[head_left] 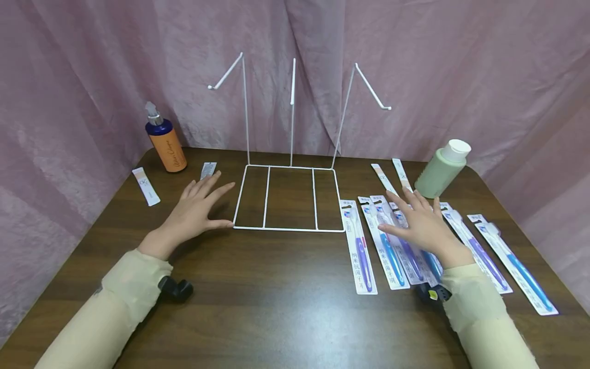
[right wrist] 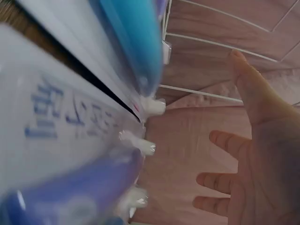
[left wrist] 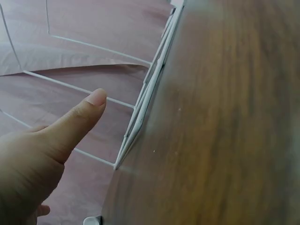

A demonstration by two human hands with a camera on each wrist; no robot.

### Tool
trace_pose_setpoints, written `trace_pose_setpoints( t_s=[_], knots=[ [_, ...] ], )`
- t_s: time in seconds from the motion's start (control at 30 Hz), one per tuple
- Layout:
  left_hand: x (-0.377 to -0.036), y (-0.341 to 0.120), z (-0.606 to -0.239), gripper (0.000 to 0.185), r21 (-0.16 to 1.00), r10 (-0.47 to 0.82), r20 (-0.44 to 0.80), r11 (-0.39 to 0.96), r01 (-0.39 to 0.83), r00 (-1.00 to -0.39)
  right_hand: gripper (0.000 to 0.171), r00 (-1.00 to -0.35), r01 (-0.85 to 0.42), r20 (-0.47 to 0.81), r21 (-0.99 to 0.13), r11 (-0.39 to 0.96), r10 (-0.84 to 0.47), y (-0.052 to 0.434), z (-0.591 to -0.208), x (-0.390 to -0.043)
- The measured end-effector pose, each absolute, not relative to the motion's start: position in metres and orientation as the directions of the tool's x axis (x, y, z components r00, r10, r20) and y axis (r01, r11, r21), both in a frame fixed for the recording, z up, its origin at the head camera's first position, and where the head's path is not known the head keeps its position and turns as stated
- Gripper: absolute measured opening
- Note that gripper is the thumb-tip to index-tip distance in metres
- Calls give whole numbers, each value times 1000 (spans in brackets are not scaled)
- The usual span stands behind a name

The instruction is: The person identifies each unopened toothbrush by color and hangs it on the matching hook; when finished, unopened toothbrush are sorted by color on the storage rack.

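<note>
A white wire rack with three upright hooked arms stands at the table's middle back. Beside its front left corner is my left hand, fingers spread and holding nothing. In the left wrist view the thumb of that hand points toward the rack. Several toothbrushes in blister packs, purple or blue, lie in a row on the right. Over this row hovers my right hand, fingers spread, partly hiding some packs. The right wrist view shows its palm apart from the packs.
An orange pump bottle stands at the back left, with a small white sachet near it and another behind my left hand. At the back right are a green bottle and two narrow sachets. A pink curtain hangs behind.
</note>
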State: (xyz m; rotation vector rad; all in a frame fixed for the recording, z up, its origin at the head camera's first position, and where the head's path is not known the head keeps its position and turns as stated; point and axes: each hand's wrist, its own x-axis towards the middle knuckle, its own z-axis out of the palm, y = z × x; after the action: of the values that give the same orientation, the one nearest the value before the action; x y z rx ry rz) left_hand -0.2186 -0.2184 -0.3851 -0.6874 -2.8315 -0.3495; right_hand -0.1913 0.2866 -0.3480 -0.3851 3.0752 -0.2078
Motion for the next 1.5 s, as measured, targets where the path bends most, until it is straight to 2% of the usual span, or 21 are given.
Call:
trace_pose_setpoints(
  t_s=[0.27,0.5,0.73,0.93,1.23,1.33,1.5],
  knots=[
    [-223,-220,-383,91,274,418,299,824,497,-858,90,-953,-301,28,-226,927,-302,297,-334,-179],
    [-230,-222,-385,87,391,424,253,778,492,-870,85,-954,-292,24,-309,905,-299,309,-323,-165],
    [-235,-222,-393,74,476,470,234,708,522,-851,75,-947,-321,151,-351,880,-285,334,-326,-157],
    [-240,-221,-399,68,470,509,270,671,574,-817,69,-962,-253,193,-370,894,-192,355,-331,-154],
    [-243,-216,-407,64,461,519,241,682,568,-820,56,-960,-218,263,-474,853,-99,388,-346,-155],
    [-244,-215,-410,61,450,519,222,697,559,-826,55,-968,-187,238,-493,850,-75,400,-349,-156],
    [-244,-216,-412,59,435,505,183,728,530,-844,58,-985,-114,168,-450,886,-41,420,-349,-158]
  ],
)
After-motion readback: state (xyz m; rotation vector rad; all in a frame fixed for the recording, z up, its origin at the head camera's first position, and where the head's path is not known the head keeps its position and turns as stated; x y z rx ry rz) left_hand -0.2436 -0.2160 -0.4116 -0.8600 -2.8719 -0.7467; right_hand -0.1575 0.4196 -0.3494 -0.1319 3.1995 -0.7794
